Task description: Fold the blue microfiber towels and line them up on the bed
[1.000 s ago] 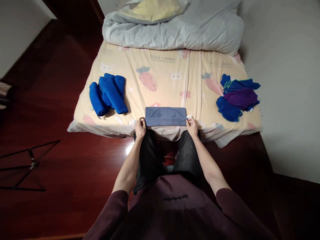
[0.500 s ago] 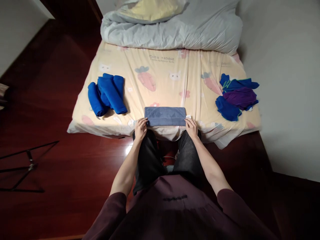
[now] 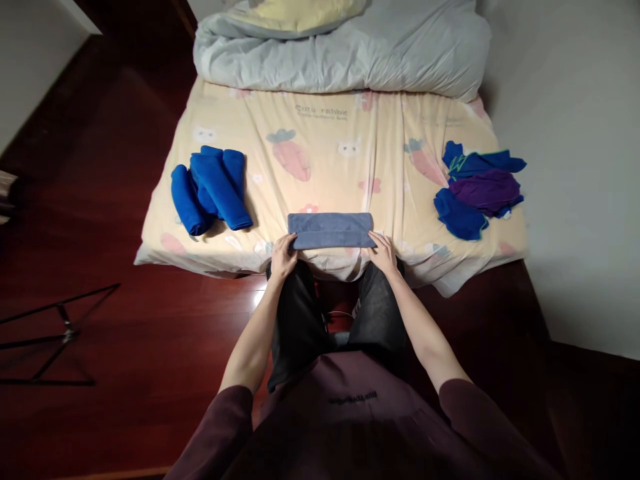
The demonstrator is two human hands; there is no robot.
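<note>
A grey-blue cloth (image 3: 330,231), folded into a long flat rectangle, lies at the front edge of the bed (image 3: 340,177). My left hand (image 3: 284,256) is closed on its near left corner, the fingertips at the cloth's edge. At the near right corner my right hand (image 3: 382,253) grips the same cloth between thumb and fingers. Several rolled blue cloths (image 3: 220,187) rest in a pile on the left part of the bed. Crumpled blue cloths (image 3: 463,217) with green edging lie at the right, with a purple cloth (image 3: 487,191) among them.
A pale grey quilt (image 3: 340,60) and a yellow pillow or cloth (image 3: 305,15) lie at the far end of the bed. Black stand legs (image 3: 65,333) are on the dark red floor at the left. A wall (image 3: 570,167) runs along the right side.
The cloth's near edge has risen slightly in the picture, and my fingers lie a little further over its corners. The view has shifted slightly.
</note>
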